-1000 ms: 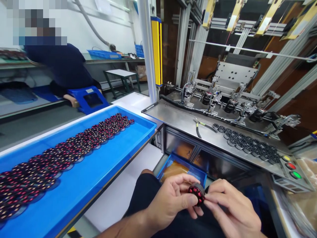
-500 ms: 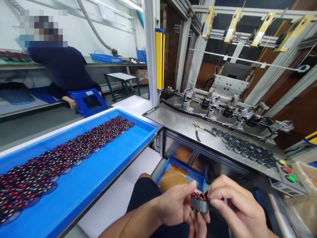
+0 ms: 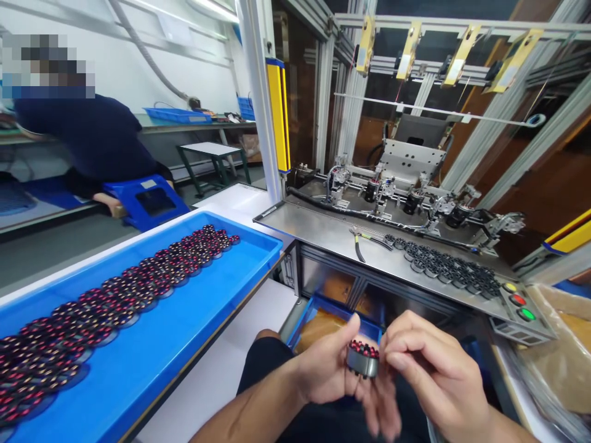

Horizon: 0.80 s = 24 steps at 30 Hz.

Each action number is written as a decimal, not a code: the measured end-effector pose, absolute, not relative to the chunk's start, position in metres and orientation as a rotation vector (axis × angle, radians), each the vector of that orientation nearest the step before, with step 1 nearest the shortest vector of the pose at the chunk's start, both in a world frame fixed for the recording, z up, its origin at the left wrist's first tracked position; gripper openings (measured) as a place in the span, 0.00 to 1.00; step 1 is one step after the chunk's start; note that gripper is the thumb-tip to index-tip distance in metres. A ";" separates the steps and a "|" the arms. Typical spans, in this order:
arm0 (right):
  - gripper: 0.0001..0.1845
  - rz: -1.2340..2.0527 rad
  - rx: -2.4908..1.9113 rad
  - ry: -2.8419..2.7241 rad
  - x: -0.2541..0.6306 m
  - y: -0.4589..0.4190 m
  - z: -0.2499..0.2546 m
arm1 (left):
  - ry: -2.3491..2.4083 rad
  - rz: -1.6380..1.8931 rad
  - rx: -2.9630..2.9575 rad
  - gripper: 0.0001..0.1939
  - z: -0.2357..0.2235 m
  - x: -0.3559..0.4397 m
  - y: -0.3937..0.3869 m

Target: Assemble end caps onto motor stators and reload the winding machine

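Note:
A wound motor stator (image 3: 362,360), grey-sided with red windings on top, rests in my left hand (image 3: 325,369). My thumb stands raised beside it, while the fingers lie stretched beneath and blur at their tips. Just right of the stator is my right hand (image 3: 436,372), with thumb and forefinger pinched together, apart from the stator. Whatever the pinch holds, if anything, is too small to make out. Rows of similar stators (image 3: 138,280) with red and copper-coloured windings fill a band of the blue tray (image 3: 221,295) on the left.
Black slotted cores (image 3: 447,267) and pliers (image 3: 357,245) lie on the metal bench (image 3: 305,224) before a winding machine (image 3: 410,160). Push buttons (image 3: 518,299) are at its right end. A blue bin (image 3: 318,326) sits below. A person (image 3: 87,135) sits at the far left.
The stator has tipped lower into the left palm, and the left fingers have spread beneath it. The right fingers have drawn slightly away from it. My view has turned slightly right.

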State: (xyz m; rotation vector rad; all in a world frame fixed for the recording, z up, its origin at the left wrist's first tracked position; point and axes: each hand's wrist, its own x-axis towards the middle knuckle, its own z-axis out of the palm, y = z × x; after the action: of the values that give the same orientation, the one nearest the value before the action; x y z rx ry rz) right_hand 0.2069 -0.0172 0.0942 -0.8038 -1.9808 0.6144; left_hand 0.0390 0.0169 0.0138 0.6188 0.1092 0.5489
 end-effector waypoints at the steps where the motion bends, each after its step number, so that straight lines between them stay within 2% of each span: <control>1: 0.08 0.606 -0.797 -1.998 0.209 -0.017 0.094 | 0.089 0.435 0.640 0.34 0.010 0.040 0.018; 3: 0.08 0.567 -0.805 -2.020 0.213 -0.017 0.095 | 0.072 0.416 0.674 0.31 0.009 0.039 0.018; 7: 0.08 0.468 -0.896 -1.961 0.215 -0.019 0.096 | 0.155 0.773 0.717 0.15 0.022 0.033 0.009; 10: 0.08 0.452 -0.972 -1.849 0.213 -0.019 0.095 | 0.199 1.033 0.720 0.17 0.033 0.030 0.002; 13: 0.11 0.582 -0.938 -1.792 0.212 -0.016 0.092 | 0.156 1.151 0.682 0.21 0.033 0.032 0.002; 15: 0.11 0.651 -0.848 -1.801 0.213 -0.015 0.091 | 0.164 1.066 0.661 0.23 0.028 0.036 0.005; 19: 0.08 0.597 -0.733 -1.880 0.219 -0.015 0.090 | 0.135 0.463 0.676 0.37 0.015 0.044 0.012; 20: 0.08 0.580 -0.728 -1.895 0.220 -0.016 0.091 | 0.107 0.365 0.675 0.38 0.013 0.044 0.013; 22: 0.07 0.533 -0.743 -1.909 0.223 -0.018 0.092 | 0.102 0.385 0.689 0.32 0.013 0.044 0.011; 24: 0.08 0.483 -0.796 -1.894 0.224 -0.020 0.092 | 0.145 0.567 0.716 0.23 0.017 0.044 0.008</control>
State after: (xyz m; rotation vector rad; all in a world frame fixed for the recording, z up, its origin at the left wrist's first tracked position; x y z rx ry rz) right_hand 0.2242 -0.0202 0.0920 -0.7961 -1.8941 0.4834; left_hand 0.0437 0.0081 0.0169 0.7160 0.1454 0.5667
